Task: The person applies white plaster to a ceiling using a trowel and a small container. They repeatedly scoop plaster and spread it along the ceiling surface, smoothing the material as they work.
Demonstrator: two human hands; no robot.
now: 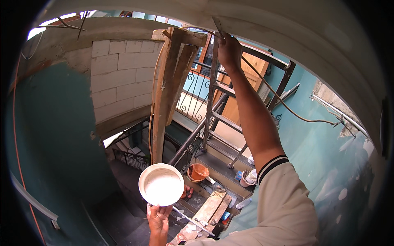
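My left hand [158, 221] grips a round white bowl [161, 184] by its near underside; a pale white substance is inside it. My right arm reaches up to the top middle, where my right hand [229, 51] is closed on a putty knife [217, 25], its blade at the off-white ceiling surface [262, 22]. A thin cable runs behind that hand.
A wooden post [162, 94] with a crosspiece stands beside a metal ladder [225, 121]. Below are dark stairs [119, 209], an orange bucket [199, 171], wooden boards [207, 211] and tools. A cable [299, 115] hangs at the right. Teal walls [53, 123] surround the stairwell.
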